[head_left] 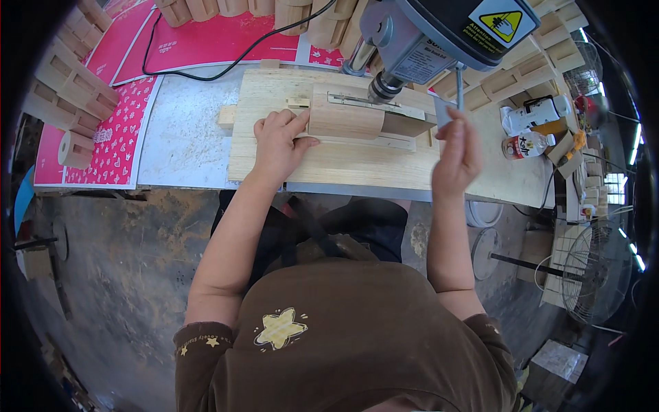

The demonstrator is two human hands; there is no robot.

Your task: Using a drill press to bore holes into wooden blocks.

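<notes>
A drill press (pixel 419 51) stands over a pale wooden board (pixel 274 165) on the bench, its chuck (pixel 384 89) just above a light wooden block (pixel 347 118). The block lies on its side, with a slotted metal strip (pixel 360 103) along its top. My left hand (pixel 280 143) is at the block's left end, forefinger against it and thumb along its near lower corner, holding it in place. My right hand (pixel 456 154) is raised right of the block, fingers closed round the lower end of the press's metal lever (pixel 459 86). The drill tip is hard to make out.
Wooden blocks are stacked at the left (pixel 75 86), along the back and at the right (pixel 515 82). A black cable (pixel 237 58) crosses the pink sheet (pixel 213 44). Bottles (pixel 527 145) stand on the right. A fan (pixel 594 271) stands beyond the bench's right end.
</notes>
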